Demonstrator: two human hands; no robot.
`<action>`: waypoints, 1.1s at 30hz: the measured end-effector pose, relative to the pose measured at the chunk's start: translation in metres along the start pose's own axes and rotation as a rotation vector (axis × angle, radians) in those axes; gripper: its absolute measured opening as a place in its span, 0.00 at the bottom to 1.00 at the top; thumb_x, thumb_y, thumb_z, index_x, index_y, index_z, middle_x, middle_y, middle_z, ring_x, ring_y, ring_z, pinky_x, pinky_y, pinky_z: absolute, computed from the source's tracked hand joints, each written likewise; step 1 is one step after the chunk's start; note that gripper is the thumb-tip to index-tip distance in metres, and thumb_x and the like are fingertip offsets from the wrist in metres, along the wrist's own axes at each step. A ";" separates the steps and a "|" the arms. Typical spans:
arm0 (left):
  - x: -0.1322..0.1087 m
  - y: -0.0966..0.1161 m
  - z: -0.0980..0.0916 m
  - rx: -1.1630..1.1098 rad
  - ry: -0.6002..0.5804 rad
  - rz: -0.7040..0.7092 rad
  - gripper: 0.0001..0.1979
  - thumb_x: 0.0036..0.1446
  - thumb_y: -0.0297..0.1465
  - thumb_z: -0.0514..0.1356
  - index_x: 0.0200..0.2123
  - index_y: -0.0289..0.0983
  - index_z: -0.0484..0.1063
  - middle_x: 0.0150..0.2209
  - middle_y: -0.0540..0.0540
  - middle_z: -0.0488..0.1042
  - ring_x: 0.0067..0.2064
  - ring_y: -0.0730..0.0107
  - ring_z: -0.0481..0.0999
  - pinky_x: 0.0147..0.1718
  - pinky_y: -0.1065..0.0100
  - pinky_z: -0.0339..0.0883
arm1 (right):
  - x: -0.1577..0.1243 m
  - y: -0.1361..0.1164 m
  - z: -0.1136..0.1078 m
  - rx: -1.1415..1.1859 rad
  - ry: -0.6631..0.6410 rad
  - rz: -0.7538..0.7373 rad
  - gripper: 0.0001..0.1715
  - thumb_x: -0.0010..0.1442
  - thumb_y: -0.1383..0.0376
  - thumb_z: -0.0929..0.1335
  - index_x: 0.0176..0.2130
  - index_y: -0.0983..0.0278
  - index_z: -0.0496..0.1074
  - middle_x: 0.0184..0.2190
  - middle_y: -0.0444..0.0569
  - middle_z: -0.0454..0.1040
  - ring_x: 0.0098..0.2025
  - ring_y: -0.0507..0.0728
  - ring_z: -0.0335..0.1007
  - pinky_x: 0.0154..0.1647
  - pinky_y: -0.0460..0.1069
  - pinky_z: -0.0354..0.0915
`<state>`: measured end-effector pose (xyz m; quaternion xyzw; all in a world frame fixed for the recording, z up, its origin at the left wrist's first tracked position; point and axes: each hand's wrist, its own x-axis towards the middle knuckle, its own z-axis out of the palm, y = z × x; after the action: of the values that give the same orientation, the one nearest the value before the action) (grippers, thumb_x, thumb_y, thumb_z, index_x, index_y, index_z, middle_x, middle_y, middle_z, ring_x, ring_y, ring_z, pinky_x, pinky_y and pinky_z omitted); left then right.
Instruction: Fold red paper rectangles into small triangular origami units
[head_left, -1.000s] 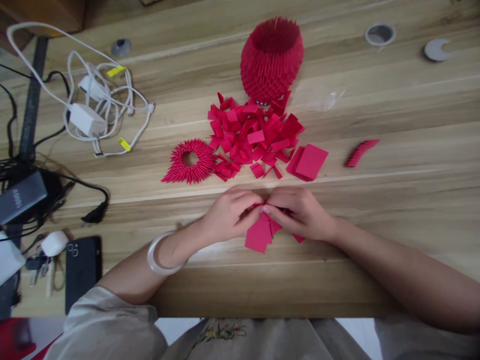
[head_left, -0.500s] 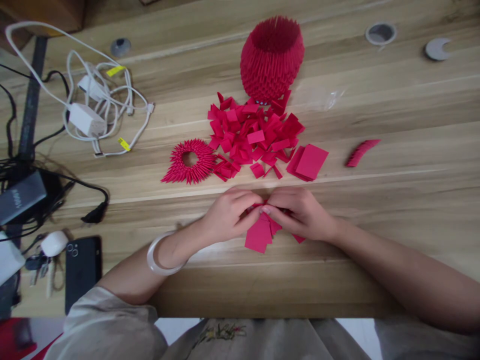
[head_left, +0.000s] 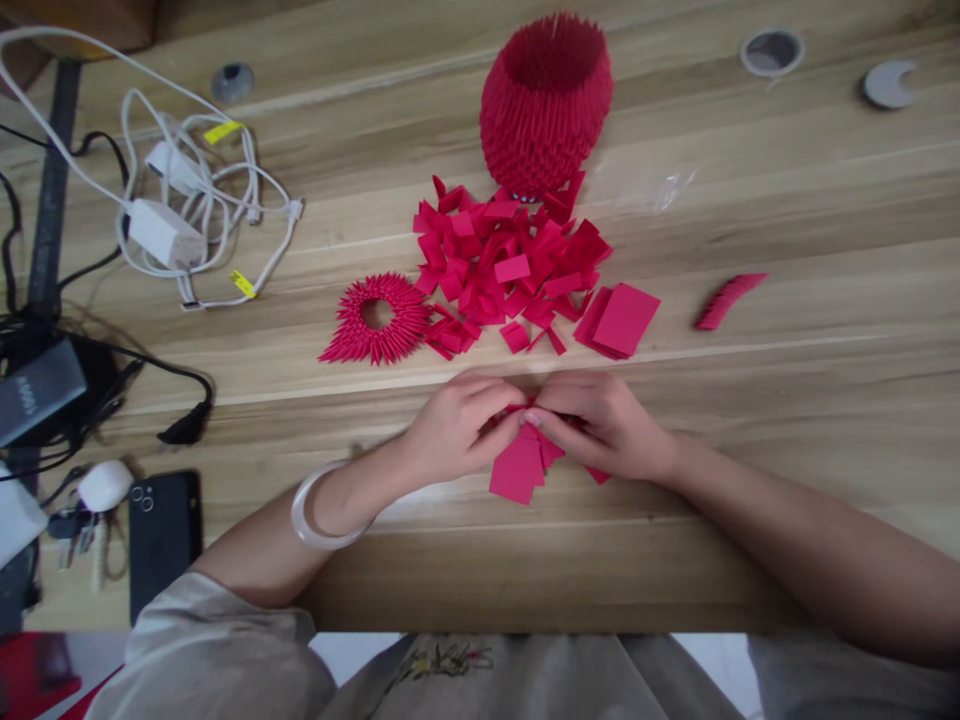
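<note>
Pinching a red paper slip [head_left: 532, 402] with left hand [head_left: 466, 425] and right hand [head_left: 609, 425] — both curled nearly closed — above red paper rectangles [head_left: 517, 472]

Red slips [head_left: 516, 470] look like smooth matt paper; the vessel [head_left: 545, 130], rough (ridged all over); the bench [head_left: 825, 400], wood-grained; the bangle [head_left: 299, 518], glossy.

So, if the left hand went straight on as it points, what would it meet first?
The left hand would likely meet the right hand, close in front of it; depth is unclear.
</note>
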<state>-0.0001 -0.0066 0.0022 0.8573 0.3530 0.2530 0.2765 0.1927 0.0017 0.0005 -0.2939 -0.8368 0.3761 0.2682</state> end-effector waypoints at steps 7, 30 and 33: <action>-0.001 -0.002 0.001 0.004 0.001 0.007 0.07 0.59 0.28 0.52 0.32 0.33 0.67 0.25 0.47 0.69 0.28 0.72 0.67 0.30 0.70 0.64 | 0.000 0.000 -0.001 0.008 -0.011 -0.007 0.20 0.64 0.66 0.60 0.21 0.64 0.56 0.18 0.42 0.56 0.23 0.49 0.51 0.26 0.46 0.51; 0.000 0.001 -0.001 0.008 -0.009 -0.008 0.08 0.60 0.29 0.52 0.30 0.33 0.67 0.25 0.47 0.70 0.28 0.73 0.67 0.29 0.70 0.64 | 0.000 0.000 0.000 -0.007 -0.003 -0.004 0.20 0.64 0.66 0.60 0.21 0.65 0.57 0.18 0.42 0.56 0.23 0.49 0.52 0.27 0.46 0.51; 0.000 0.001 -0.001 0.008 -0.012 -0.014 0.08 0.60 0.29 0.51 0.30 0.34 0.67 0.25 0.47 0.69 0.28 0.73 0.67 0.29 0.71 0.63 | 0.000 0.000 0.000 -0.005 0.000 -0.008 0.20 0.64 0.66 0.60 0.21 0.65 0.57 0.18 0.41 0.56 0.23 0.49 0.51 0.27 0.46 0.51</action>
<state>0.0000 -0.0066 0.0033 0.8573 0.3584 0.2446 0.2770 0.1924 0.0016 0.0005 -0.2913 -0.8388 0.3730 0.2691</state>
